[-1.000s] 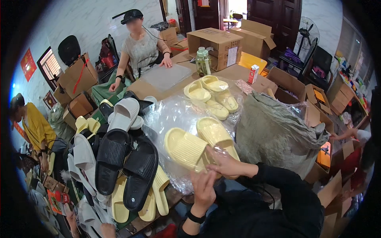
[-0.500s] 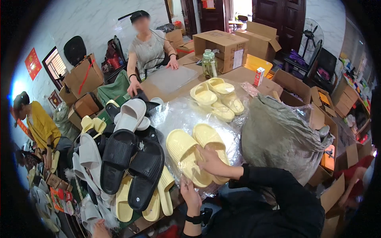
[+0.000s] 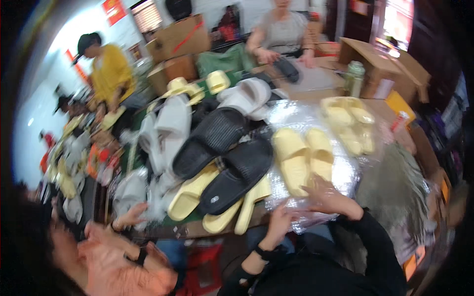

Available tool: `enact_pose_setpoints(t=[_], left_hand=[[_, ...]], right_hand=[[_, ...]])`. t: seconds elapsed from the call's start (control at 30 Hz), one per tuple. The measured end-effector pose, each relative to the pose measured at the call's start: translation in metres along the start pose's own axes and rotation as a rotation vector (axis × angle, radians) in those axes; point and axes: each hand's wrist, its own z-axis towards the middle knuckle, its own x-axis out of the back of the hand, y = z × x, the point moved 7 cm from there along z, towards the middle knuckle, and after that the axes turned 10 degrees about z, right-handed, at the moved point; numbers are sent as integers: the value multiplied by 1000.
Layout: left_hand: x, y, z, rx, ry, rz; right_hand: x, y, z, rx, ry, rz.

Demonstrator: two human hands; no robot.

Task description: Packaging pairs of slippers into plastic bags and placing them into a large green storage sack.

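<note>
A pair of pale yellow slide slippers (image 3: 290,155) lies side by side on clear plastic film (image 3: 340,172), just ahead of my hands. My right hand (image 3: 328,197) is at the heel end of the pair, fingers stretched toward it over the plastic. Lower and to the left, my left hand (image 3: 280,223) has its fingers closed at the near edge of the plastic; motion smears the fingertips. Left of the pair, two black slides (image 3: 237,172) rest across a heap of other slippers, with yellow ones (image 3: 195,195) beneath them.
Another yellow set (image 3: 348,116) lies in plastic farther back. Grey slides (image 3: 173,118) fill the heap's left side. A greenish sack (image 3: 395,187) stands at right, with cartons and a jar (image 3: 354,79) behind. A co-worker in orange (image 3: 123,261) reaches in close at left; others work across the table and farther left.
The view has swung left, so the table things sit farther right. My right hand has drawn back from the slippers' middle to their heel end. The co-worker across now holds a dark slipper.
</note>
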Motion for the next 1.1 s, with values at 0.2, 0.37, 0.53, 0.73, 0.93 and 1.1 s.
enact_pose_setpoints(t=[0.2,0.37,0.53,0.73,0.93,1.1], left_hand=[[-39,6,-5,-150,-101,309],[-39,7,-3,-68,-54,69],[-24,-3,-10,-113,-182,-173],[-49,75,-38,-248,-182,249],[-69,96,-58,-462,-311,194],[-51,60,-16,-668,-54,900]], right_hand=[[15,14,1,-41,328,-182],[34,-39,-13,107,165,-60],[89,-115,-34,426,366,37],[61,-58,-33,20,186,-219],[124,-46,-63,88,610,-176],[205,-54,-89,88,1005,-103]])
